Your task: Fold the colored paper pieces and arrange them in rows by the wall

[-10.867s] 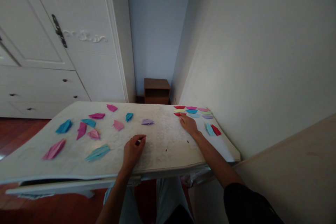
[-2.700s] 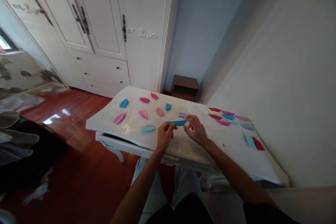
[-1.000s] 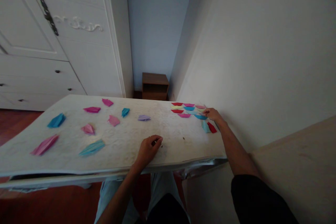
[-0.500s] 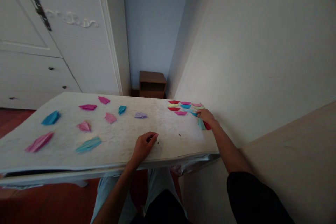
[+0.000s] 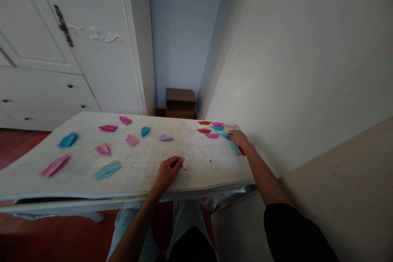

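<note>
At the table's right end my right hand (image 5: 239,137) has its fingertips closed on a blue folded paper piece (image 5: 226,136), partly covered by the fingers. That piece lies at the edge of a group of small folded paper boats, among them a red boat (image 5: 204,131), a pink boat (image 5: 211,135) and a blue boat (image 5: 217,128). Beneath my right wrist are a pale green folded paper (image 5: 236,149) and a red folded paper (image 5: 242,151), both partly hidden. My left hand (image 5: 170,170) rests near the front edge, fingers curled together, with nothing visible in them.
Spread over the left of the white table (image 5: 135,180) are several crumpled paper pieces, such as a blue one (image 5: 68,139), a turquoise one (image 5: 107,170) and a lilac one (image 5: 166,138). A wall (image 5: 291,69) borders the right side. Behind stand a white wardrobe (image 5: 104,69) and a brown nightstand (image 5: 181,95).
The view has shifted slightly, so the table appears lower and further right. My right hand has moved slightly left relative to the paper boats. My left hand stays nearly still.
</note>
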A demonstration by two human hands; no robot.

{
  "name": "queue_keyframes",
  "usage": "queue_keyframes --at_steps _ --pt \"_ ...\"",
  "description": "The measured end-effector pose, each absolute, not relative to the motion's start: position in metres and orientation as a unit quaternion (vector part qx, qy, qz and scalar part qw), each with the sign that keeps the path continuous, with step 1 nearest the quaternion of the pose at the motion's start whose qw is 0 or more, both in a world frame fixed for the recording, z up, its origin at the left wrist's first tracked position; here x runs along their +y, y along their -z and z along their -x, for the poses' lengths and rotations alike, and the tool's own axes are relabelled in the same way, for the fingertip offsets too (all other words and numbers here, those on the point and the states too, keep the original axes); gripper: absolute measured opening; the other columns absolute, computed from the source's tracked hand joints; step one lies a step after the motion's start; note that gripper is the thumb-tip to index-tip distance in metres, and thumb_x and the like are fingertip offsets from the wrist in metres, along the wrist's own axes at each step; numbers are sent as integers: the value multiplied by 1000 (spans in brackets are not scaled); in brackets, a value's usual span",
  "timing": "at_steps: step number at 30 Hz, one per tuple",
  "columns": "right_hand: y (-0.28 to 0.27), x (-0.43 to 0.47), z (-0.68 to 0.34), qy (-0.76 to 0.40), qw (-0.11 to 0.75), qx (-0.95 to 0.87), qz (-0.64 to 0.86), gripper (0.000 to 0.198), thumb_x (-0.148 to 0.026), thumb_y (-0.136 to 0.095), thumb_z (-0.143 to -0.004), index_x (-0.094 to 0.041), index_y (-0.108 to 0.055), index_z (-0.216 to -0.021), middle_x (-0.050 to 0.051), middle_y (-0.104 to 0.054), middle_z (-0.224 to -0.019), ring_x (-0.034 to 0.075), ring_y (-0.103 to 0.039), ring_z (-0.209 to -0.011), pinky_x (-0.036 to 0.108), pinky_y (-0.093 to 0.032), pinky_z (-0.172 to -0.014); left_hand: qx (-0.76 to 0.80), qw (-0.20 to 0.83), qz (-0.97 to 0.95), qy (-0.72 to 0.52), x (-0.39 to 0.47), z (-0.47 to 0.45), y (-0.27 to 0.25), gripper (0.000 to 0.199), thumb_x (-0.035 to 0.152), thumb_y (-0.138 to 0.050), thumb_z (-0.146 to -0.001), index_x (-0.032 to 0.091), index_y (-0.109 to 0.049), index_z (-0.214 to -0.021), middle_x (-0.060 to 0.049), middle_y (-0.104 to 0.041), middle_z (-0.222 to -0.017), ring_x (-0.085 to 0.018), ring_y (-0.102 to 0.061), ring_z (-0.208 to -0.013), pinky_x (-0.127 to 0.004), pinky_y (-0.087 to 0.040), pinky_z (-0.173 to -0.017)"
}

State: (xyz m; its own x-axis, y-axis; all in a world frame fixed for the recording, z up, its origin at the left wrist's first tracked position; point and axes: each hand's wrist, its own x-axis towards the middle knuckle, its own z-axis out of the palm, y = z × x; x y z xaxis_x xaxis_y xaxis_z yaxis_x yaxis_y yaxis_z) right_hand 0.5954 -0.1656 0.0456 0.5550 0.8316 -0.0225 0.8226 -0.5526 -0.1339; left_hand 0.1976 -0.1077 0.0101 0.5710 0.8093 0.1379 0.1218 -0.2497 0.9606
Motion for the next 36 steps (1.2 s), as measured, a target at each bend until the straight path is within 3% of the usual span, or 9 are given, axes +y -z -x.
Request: queue_keyframes --at_steps 5,11,36 --pt "-53 -178 -606 -1 69 -393 917 35 -12 -50 -85 -24 -70 -111 7 -69 -115 21 -65 -103 27 -48 -84 333 538 -701 -330 -109 -198 -12 38 51 -57 -79 15 -69 -82 -4 -67 -67 -15 -58 -56 -22 -45 -49" --pt "-51 -190 -623 7 58 -326 944 35 -10 -48 -84 -18 -70 -111 13 -70 -111 23 -66 -101 28 -49 -83 331 532 -703 -337 -109 -198 -15 37 50 -59 -78 15 -69 -80 -3 -66 -65 -13 -56 -53 -22 -44 -49" --pt "-43 -182 -613 -2 62 -346 936 34 -11 -51 -82 -20 -73 -105 12 -71 -109 24 -67 -97 26 -48 -77 325 541 -703 -328 -109 -196 -11 36 49 -56 -82 15 -68 -82 -4 -66 -68 -14 -57 -57 -22 -43 -52"
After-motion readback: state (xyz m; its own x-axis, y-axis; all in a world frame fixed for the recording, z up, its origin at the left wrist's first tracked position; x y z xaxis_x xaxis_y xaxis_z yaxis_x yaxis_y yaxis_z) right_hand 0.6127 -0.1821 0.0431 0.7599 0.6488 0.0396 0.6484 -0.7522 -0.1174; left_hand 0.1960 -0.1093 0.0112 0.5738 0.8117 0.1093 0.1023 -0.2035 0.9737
